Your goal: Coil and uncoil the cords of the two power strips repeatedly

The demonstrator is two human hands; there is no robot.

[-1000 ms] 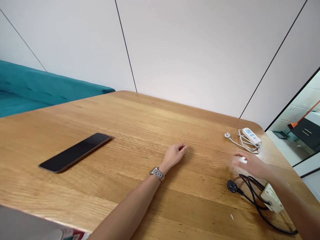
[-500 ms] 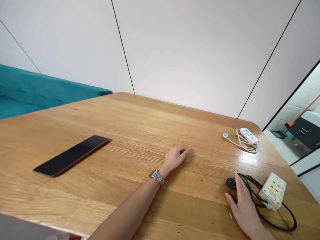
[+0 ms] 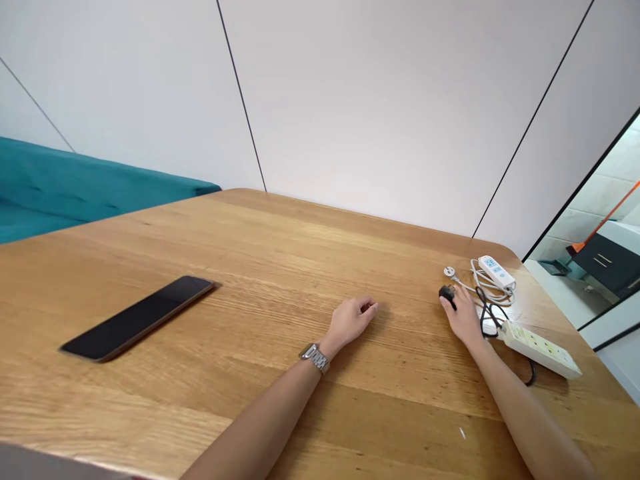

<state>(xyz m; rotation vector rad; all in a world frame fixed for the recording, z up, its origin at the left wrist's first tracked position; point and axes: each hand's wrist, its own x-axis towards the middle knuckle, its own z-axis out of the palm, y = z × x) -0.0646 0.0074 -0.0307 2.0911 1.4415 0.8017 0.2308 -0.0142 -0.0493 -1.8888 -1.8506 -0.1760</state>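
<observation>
My right hand [image 3: 463, 316] reaches across the right part of the table, its fingers closed on the black plug [image 3: 447, 295]. From the plug a black cord [image 3: 481, 301] loops behind the hand to a cream power strip [image 3: 543, 350], which lies just right of my wrist. Slightly beyond my fingertips is a white power strip [image 3: 497, 271] with a coiled white cord and a white plug [image 3: 449, 272]. My left hand [image 3: 349, 323], with a metal-band watch [image 3: 315, 357] on its wrist, rests on the table in a loose fist. Nothing shows in it.
A dark tablet-like slab [image 3: 140, 319] lies on the wooden table [image 3: 280, 267] at left. Behind the table rises a white panelled wall [image 3: 375, 100]. A teal sofa [image 3: 100, 180] stands at far left. On the right, an opening shows a dark cabinet [image 3: 607, 257].
My right hand has moved away from me and closed on the black plug. The cream power strip has turned and shifted away along with its cord. My left hand stays put.
</observation>
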